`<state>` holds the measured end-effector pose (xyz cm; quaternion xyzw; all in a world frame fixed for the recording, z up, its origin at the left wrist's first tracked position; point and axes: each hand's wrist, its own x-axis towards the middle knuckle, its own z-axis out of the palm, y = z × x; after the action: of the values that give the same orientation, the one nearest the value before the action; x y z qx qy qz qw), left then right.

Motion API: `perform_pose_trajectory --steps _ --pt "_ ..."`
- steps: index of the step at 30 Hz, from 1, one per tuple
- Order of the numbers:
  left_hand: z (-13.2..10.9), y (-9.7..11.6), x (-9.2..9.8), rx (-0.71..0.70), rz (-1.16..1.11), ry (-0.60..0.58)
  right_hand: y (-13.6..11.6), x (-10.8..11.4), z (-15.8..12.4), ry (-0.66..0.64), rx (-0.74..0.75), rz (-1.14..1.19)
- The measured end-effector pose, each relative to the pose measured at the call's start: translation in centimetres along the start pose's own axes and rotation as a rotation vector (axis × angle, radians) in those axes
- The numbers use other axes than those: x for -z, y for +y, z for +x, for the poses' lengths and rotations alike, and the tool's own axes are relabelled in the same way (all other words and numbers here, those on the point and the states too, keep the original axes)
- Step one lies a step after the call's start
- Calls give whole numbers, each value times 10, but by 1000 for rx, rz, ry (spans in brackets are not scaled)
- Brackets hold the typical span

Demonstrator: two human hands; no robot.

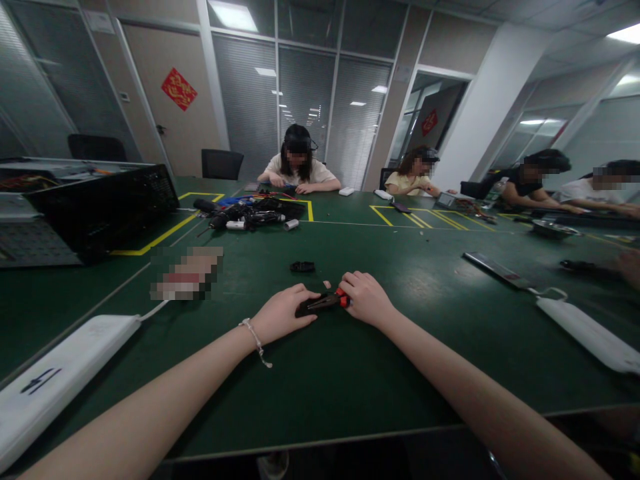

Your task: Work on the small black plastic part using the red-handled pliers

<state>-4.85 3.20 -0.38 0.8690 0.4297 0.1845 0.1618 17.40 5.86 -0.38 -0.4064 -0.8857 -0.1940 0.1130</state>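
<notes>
Left hand (284, 310) grips black part (304, 307); right hand (367, 298) holds pliers (329, 302), nose toward it at nine o'clock. Brace part firmly; align pliers squarely.

gold-lettered red diamond sign (179, 89) hanging on the upper-left door (150, 50), similar sign (429, 123) showing in the doorway (453, 100) right of upper centre, black handwritten mark (41, 381) crossing the lower-left white case (87, 357), none clearly readable

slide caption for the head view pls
Left hand holds a black part, right hand grips red-handled pliers, at a green table.
</notes>
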Motion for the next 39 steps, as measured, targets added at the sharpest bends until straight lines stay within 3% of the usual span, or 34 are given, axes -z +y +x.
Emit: perform_pose_trajectory --steps 39 --pt "0 -6 -3 -16 -12 -3 0 0 1 -21 6 26"
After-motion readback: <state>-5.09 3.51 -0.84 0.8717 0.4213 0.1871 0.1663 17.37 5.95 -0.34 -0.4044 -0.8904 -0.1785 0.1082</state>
